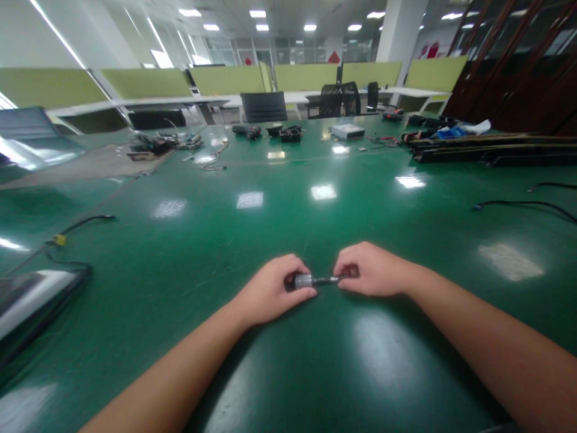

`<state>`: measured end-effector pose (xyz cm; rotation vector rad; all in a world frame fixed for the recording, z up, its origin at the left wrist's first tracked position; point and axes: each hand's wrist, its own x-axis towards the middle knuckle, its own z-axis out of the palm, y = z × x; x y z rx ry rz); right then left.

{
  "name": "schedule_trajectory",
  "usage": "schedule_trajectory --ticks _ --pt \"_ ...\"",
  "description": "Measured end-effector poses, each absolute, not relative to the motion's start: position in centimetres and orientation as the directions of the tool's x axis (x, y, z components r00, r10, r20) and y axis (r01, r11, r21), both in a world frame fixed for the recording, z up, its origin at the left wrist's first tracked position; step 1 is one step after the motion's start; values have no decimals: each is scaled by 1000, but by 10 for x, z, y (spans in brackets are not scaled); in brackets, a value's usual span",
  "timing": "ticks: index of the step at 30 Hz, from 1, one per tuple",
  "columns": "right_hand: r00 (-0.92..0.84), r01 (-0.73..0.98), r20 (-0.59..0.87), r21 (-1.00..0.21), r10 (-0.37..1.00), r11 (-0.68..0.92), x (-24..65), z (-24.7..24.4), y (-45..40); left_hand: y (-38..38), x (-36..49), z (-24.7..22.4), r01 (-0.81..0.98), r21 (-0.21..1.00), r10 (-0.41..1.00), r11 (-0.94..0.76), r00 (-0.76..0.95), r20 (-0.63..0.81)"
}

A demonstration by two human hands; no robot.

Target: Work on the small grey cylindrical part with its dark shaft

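Observation:
Over the green tabletop (252, 240), in the lower middle of the head view, is a small screwdriver-like tool (303, 281) with a silver cylindrical body and a thin dark shaft, lying level from left to right. My left hand (274, 288) curls around its thicker end, thumb along the near side and fingers over the far side. At the other end, the fingertips of my right hand (369, 269) pinch the tip of the shaft. The stretch of shaft between the hands shows. My fingers hide both ends, so I cannot make out the tip.
Long black strips (496, 150) are piled at the back right. A silver box (347, 132) and black parts (288, 133) lie along the far edge. Tangled cables and parts (166, 144) are at the back left. A black-edged device (40, 300) stands at the near left.

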<state>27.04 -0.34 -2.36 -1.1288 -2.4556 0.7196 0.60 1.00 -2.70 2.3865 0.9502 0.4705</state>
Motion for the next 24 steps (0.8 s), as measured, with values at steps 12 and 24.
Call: schedule_trajectory --ticks 12,24 --pt "-611 595 186 -533 770 601 243 -34 -7 14 17 -30 522 551 691 -651 708 145" --pt "-588 627 197 -502 785 596 241 -37 -7 13 17 -29 528 542 690 -654 710 141"
